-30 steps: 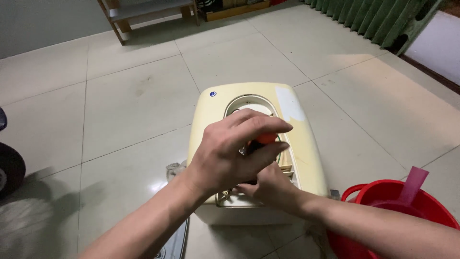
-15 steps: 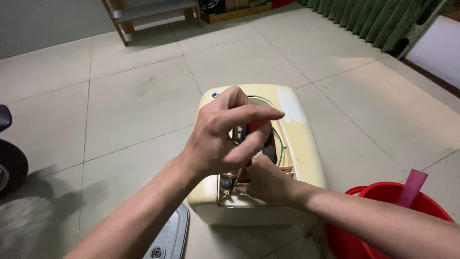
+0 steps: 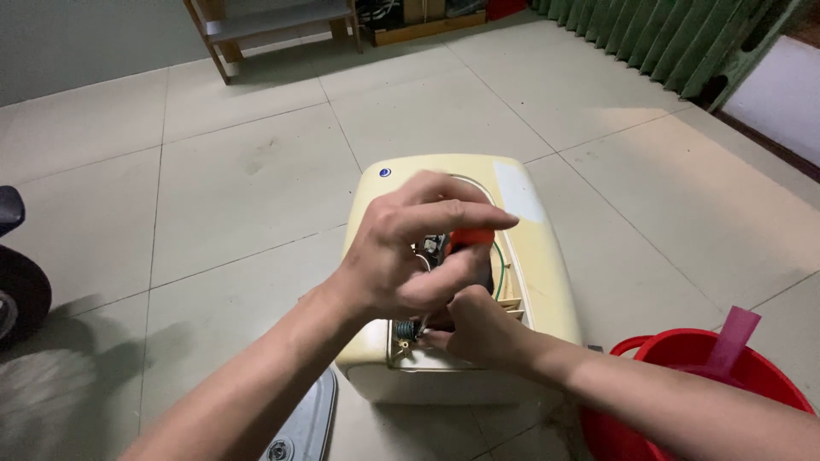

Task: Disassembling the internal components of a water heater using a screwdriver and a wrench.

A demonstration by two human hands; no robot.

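A cream-yellow appliance housing (image 3: 534, 256) lies on the tiled floor with an open cavity showing wires and a green lead. My left hand (image 3: 401, 256) is closed around the red-orange handle of a screwdriver (image 3: 470, 239), held upright over the opening. My right hand (image 3: 478, 329) sits just below it, fingertips pinched at the screwdriver's lower end near the front edge of the cavity. The tool's tip is hidden behind my fingers.
A red plastic bucket (image 3: 675, 350) with a pink stick (image 3: 735, 337) in it stands at the lower right. A grey cover panel (image 3: 303, 423) lies by the housing's left corner. A black wheel (image 3: 21, 299) is at the far left, a wooden shelf (image 3: 273, 17) at the back.
The view has shifted slightly; my left hand has rotated on the screwdriver handle and sits a little lower. My right hand stays at the tool's lower end.
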